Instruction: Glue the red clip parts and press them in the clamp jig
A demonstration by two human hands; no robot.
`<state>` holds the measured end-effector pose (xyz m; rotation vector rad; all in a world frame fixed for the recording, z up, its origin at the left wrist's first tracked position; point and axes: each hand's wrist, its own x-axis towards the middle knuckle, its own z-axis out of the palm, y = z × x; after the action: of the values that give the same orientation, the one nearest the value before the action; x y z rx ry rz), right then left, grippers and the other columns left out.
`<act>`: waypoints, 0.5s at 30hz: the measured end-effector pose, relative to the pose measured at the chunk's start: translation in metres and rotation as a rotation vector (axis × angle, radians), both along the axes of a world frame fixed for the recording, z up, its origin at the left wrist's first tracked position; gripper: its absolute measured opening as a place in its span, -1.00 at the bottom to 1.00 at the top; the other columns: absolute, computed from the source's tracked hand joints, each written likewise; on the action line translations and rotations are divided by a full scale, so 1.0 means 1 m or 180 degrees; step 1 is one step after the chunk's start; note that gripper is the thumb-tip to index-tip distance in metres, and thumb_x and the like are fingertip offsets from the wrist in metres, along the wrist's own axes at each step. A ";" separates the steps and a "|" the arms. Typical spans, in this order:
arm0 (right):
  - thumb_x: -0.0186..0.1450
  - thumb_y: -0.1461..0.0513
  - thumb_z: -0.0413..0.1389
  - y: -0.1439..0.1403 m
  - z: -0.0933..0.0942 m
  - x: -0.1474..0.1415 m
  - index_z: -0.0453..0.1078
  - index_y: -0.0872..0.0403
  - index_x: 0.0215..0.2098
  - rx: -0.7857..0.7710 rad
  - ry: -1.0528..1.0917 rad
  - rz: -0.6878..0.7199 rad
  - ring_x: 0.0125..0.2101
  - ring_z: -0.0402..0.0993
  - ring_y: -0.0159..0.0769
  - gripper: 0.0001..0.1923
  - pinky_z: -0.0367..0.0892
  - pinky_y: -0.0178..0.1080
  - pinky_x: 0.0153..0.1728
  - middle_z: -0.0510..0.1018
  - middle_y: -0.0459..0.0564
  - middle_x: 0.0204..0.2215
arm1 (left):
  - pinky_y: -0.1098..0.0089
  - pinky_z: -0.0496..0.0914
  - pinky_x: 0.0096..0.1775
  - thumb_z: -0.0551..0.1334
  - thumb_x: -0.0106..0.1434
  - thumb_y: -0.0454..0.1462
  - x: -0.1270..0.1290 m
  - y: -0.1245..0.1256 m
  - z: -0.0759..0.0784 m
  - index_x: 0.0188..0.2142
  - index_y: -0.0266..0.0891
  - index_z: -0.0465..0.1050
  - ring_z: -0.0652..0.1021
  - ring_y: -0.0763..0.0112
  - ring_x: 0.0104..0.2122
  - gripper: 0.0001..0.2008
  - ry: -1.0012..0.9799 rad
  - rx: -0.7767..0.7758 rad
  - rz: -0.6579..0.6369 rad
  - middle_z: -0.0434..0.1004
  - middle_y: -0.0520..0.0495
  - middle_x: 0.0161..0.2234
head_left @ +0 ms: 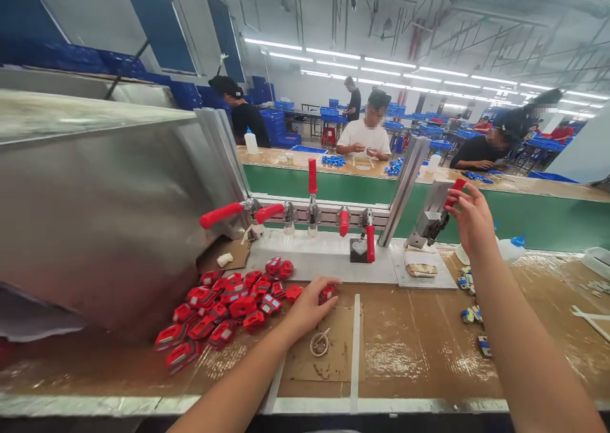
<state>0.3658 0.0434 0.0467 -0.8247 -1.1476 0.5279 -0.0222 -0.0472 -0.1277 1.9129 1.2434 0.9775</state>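
My left hand (309,306) is low over the bench with its fingers curled round a small red plastic part (326,294), partly hidden by the fingers. To its left lies a loose pile of similar red parts (233,299), some with grey or pale faces. On the right, my raised right hand (475,222) pinches the red handle (455,192) of a toggle clamp on an upright metal bracket (429,215). Beneath that clamp, a tan, wrapped-looking block (421,269) rests on a white base plate (429,283).
Several red-handled clamps (312,175) line a metal frame at the back. A small cup with a stick (319,344) stands on cardboard (328,372). Yellow-and-blue parts (471,315) and white bottles (513,250) are at right. A large metal box (95,223) fills the left. People work opposite.
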 end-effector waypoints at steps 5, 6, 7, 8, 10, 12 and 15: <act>0.32 0.17 0.19 -0.017 -0.028 -0.034 0.43 -0.03 -0.06 0.0606 -0.0461 -0.1025 -0.23 0.53 -0.28 -0.77 0.43 -0.22 -0.24 0.58 -0.06 -0.22 | 0.13 0.42 0.19 0.21 0.27 -0.35 -0.017 -0.006 -0.001 0.04 -0.12 0.51 0.55 0.19 0.07 -0.66 -0.0075 0.0151 0.0400 0.56 -0.11 0.01; 0.34 0.18 0.19 -0.028 -0.042 -0.046 0.44 -0.03 -0.06 0.0698 -0.0888 -0.1020 -0.25 0.52 -0.26 -0.80 0.43 -0.19 -0.23 0.57 -0.06 -0.23 | 0.13 0.41 0.20 0.21 0.26 -0.36 -0.019 -0.007 -0.002 0.04 -0.12 0.51 0.55 0.19 0.08 -0.64 -0.0087 0.0157 0.0438 0.55 -0.12 0.02; 0.35 0.19 0.19 -0.038 -0.055 -0.058 0.45 -0.04 -0.04 0.0754 -0.1457 -0.0886 -0.28 0.51 -0.23 -0.79 0.43 -0.16 -0.25 0.55 -0.05 -0.25 | 0.13 0.40 0.21 0.20 0.26 -0.38 -0.020 -0.008 -0.002 0.05 -0.13 0.50 0.54 0.19 0.08 -0.63 -0.0096 0.0154 0.0471 0.54 -0.12 0.02; 0.36 0.21 0.19 -0.046 -0.067 -0.071 0.44 -0.05 0.02 0.0806 -0.2102 -0.0700 -0.30 0.50 -0.18 -0.75 0.44 -0.12 -0.25 0.55 -0.04 -0.27 | 0.13 0.39 0.22 0.19 0.27 -0.39 -0.021 -0.009 -0.003 0.05 -0.13 0.49 0.54 0.20 0.09 -0.63 -0.0105 0.0141 0.0507 0.53 -0.12 0.03; 0.38 0.24 0.17 -0.052 -0.086 -0.096 0.42 -0.07 0.12 0.0976 -0.3371 -0.0396 -0.30 0.50 -0.10 -0.65 0.43 -0.06 -0.27 0.54 0.00 -0.29 | 0.13 0.38 0.23 0.17 0.29 -0.38 -0.020 -0.009 -0.006 0.07 -0.13 0.47 0.52 0.22 0.09 -0.63 -0.0100 0.0085 0.0558 0.50 -0.13 0.04; 0.39 0.24 0.18 -0.044 -0.095 -0.117 0.45 -0.04 0.13 0.1306 -0.4129 -0.0433 -0.32 0.48 -0.09 -0.66 0.41 -0.07 -0.32 0.52 0.03 -0.32 | 0.13 0.36 0.23 0.16 0.31 -0.37 -0.018 -0.007 -0.009 0.09 -0.14 0.45 0.51 0.22 0.10 -0.63 -0.0075 0.0036 0.0564 0.48 -0.14 0.06; 0.34 0.18 0.25 -0.018 -0.094 -0.135 0.51 0.01 -0.10 0.1980 -0.3922 -0.0909 -0.30 0.49 -0.09 -0.83 0.43 -0.07 -0.29 0.50 0.06 -0.34 | 0.12 0.34 0.23 0.16 0.32 -0.37 -0.015 -0.006 -0.014 0.10 -0.16 0.43 0.50 0.20 0.11 -0.63 -0.0081 0.0076 0.0585 0.48 -0.15 0.06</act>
<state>0.2307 0.0253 -0.0475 -0.7111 -2.0982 -0.6937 -0.0375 -0.0527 -0.1421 1.8224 1.4178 1.1112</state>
